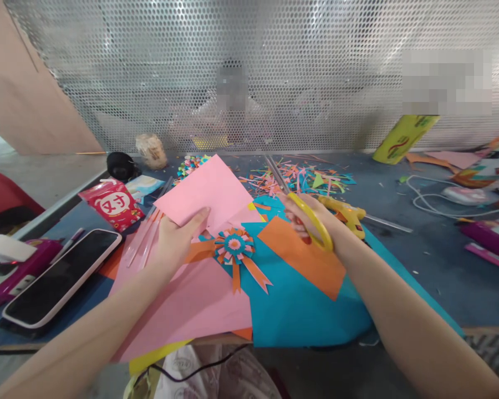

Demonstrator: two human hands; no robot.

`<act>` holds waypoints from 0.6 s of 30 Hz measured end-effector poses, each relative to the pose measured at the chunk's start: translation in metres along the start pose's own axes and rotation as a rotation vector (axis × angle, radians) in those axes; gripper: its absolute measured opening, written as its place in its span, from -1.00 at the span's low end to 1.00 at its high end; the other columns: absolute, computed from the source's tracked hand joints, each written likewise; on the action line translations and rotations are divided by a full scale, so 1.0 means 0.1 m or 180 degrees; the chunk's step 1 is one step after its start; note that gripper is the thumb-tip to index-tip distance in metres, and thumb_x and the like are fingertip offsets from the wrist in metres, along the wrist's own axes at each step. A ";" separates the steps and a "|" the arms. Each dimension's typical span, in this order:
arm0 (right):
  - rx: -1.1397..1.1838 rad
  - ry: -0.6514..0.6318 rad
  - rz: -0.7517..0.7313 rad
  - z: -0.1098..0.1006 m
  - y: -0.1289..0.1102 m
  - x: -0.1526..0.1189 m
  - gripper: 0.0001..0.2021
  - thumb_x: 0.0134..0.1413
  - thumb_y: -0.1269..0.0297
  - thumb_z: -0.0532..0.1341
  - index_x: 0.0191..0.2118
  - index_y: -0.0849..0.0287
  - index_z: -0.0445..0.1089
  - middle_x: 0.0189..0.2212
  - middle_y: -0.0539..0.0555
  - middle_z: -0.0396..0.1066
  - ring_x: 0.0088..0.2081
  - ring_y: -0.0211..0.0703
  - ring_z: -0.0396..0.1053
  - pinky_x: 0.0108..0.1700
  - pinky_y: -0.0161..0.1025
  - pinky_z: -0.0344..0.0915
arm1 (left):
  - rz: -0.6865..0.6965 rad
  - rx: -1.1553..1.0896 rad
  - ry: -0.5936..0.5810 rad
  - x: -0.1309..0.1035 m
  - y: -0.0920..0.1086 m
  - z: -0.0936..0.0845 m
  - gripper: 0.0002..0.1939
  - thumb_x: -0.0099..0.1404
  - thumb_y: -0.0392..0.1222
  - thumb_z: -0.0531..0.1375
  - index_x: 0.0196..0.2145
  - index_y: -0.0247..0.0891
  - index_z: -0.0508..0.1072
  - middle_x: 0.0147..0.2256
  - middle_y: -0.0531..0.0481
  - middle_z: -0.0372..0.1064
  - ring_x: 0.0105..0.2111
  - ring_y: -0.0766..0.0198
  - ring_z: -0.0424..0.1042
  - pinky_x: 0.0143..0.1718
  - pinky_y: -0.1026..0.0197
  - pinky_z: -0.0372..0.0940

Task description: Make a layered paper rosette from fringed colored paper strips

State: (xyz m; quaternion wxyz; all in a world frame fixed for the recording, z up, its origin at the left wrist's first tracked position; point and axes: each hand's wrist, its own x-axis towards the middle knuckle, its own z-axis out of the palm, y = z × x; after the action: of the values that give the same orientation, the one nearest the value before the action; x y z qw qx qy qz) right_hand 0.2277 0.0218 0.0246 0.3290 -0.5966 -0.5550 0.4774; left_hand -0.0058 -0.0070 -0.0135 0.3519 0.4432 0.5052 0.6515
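Note:
My left hand [183, 235] pinches the lower corner of a square sheet of pink paper [208, 191], raised over the table. In my right hand [301, 213] is a pair of scissors [314, 221] with yellow handles; its metal blades point up and away, apart from the pink sheet. Between my hands lies a paper rosette [234, 245] in blue, pink and orange with ribbon tails. An orange paper piece [303, 255] rests on blue paper [307, 316] beneath my right hand. Larger pink paper [191, 310] spreads under my left forearm.
A yellow glue gun [345, 213] lies just beyond my right wrist. Paper scraps [299, 177] are heaped at the back, before a perforated metal panel [274, 66]. On the left are a phone [62, 277], a red packet [112, 204] and a purple power strip [8, 277].

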 end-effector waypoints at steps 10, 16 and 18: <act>-0.1048 0.0562 -0.1190 -0.04 0.10 -0.02 -0.51 -0.16 -0.21 0.22 -0.43 0.07 0.03 -0.59 -0.11 0.06 -0.53 -0.28 0.08 -0.50 -0.29 0.02 | 0.0301 -0.0041 0.0230 0.01 0.03 -0.03 -0.70 -0.03 -0.10 0.34 -0.38 -0.35 0.47 -0.47 -0.02 0.44 -0.48 0.25 0.42 -0.45 0.21 0.36; -0.1177 -0.0285 -0.1172 0.03 0.11 -0.11 -0.52 -0.13 -0.24 0.16 -0.41 0.09 0.07 -0.54 -0.09 0.15 -0.51 -0.31 0.08 -0.49 -0.29 0.08 | 0.0412 -0.0321 0.0417 0.05 0.05 -0.02 -0.78 0.02 -0.14 0.32 -0.50 -0.34 0.40 -0.59 0.10 0.28 -0.64 0.38 0.27 -0.61 0.26 0.32; -0.1315 -0.0314 -0.1122 0.06 0.09 -0.15 -0.51 -0.14 -0.27 0.14 -0.43 0.10 0.08 -0.53 -0.07 0.16 -0.48 -0.28 0.10 -0.48 -0.28 0.09 | 0.0391 -0.0376 0.0394 0.04 0.06 -0.02 -0.78 0.01 -0.14 0.33 -0.49 -0.33 0.41 -0.58 0.09 0.30 -0.63 0.38 0.28 -0.62 0.27 0.31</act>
State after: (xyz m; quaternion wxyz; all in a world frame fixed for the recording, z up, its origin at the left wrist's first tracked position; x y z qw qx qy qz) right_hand 0.2263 0.0050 0.0175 0.2509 -0.5213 -0.7512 0.3179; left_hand -0.0088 -0.0051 -0.0073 0.3050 0.4108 0.4586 0.7266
